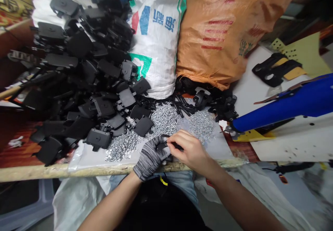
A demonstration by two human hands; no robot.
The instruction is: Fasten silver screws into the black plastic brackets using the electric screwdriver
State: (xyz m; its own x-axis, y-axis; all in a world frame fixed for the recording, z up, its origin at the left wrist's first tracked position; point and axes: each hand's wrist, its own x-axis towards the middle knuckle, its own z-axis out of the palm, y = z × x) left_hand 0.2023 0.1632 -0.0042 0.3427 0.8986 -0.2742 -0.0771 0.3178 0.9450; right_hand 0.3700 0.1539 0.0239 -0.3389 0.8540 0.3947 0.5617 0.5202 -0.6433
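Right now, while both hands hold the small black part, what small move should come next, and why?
Probably the right hand should reach forward to the screw pile and pick one screw. Both it and the gloved left hand pinch the small black part, I see no screw in the fingers, and the pile lies just beyond them.

Cluttered workbench, pale wooden front edge. White woven sack, orange sack propped at back. White tabletop at right. Dim, uneven light.
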